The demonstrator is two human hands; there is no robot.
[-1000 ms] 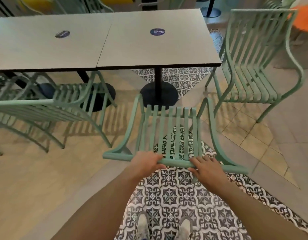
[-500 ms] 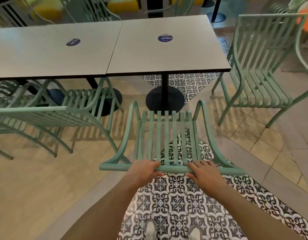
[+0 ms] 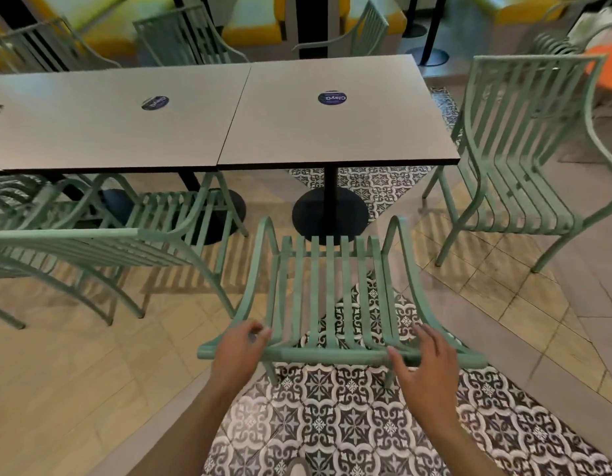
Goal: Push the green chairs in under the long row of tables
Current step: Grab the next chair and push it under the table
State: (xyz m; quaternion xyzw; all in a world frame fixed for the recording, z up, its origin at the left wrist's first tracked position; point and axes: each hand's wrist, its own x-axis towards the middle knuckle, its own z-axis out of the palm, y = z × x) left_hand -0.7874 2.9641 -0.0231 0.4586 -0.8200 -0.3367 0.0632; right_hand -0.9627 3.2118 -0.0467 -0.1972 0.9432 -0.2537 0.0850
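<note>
Directly ahead of me, between my hands and the table row: one green slatted chair, facing the tables, front legs near the black pedestal base of the right-hand table. Seat not yet under the tabletop, by my reading.

Item, top rail of that chair's back: runs left to right across my view, square to the push direction. The tables lie straight beyond it, away from me.

Item, left hand: curled over the rail near its left end, fingers wrapped round the bar.

Item, right hand: fingers spread and loose over the rail's right part, thumb at the bar; resting or just lifting, not a firm clasp as far as I can tell.

Both hands sit about equally near, one each side of centre, so an even forward push should keep the chair straight.

Item, second green chair, left: partly tucked beneath the neighbouring table.

Item, third green chair, right: stands off the table's end, turned sideways, well clear of it.

Floor: patterned tile under me, plain tile to either side.
</note>
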